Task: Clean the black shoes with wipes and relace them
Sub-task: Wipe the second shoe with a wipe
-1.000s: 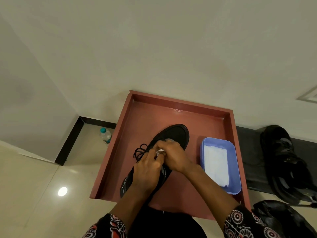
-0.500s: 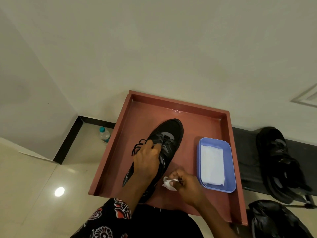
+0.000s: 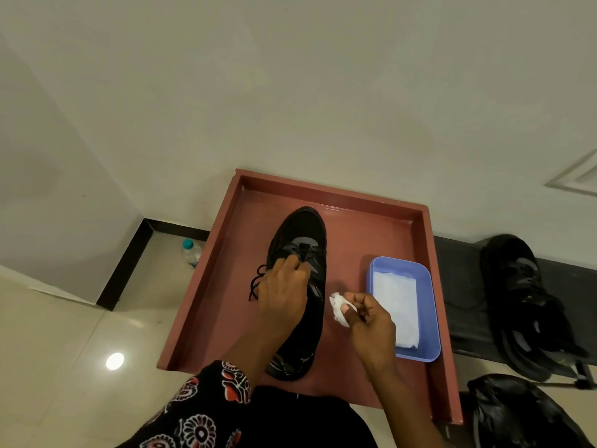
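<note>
**Inspector:** The black shoe (image 3: 298,286) is found lying lengthwise in the red tray (image 3: 323,197), toe towards the wall, heel nearest the person. It is judged moderately light. The sole is taken as stiff, while the upper is expected to yield under pressure. The laces (image 3: 256,282) are seen trailing loose off the left side; they are limp and are likely to snag or pull through the eyelets if tugged.

**Assessor:** And how is it held?

**Inspector:** The left hand (image 3: 282,297) is laid over the throat of the shoe, fingers curled down onto the lace area; whether a lace is actually nipped between them cannot be told. A hold at that point, or around the heel counter, is considered the soundest, since the mesh toe would simply cave in. The right hand (image 3: 368,321) is held clear of the shoe, just beside it, with thumb and forefinger pinched on a crumpled white wipe (image 3: 339,308). The wipe is soft and probably damp, so it would tear easily if dragged against a rough edge.

**Assessor:** Supplies?

**Inspector:** A blue tub (image 3: 433,305) is noted at the right of the tray, with a flat wipe sheet (image 3: 395,308) lying in it. A second black shoe (image 3: 523,292) is seen outside the tray, on a dark ledge to the right. A small water bottle (image 3: 191,253) stands on the floor to the left.
</note>
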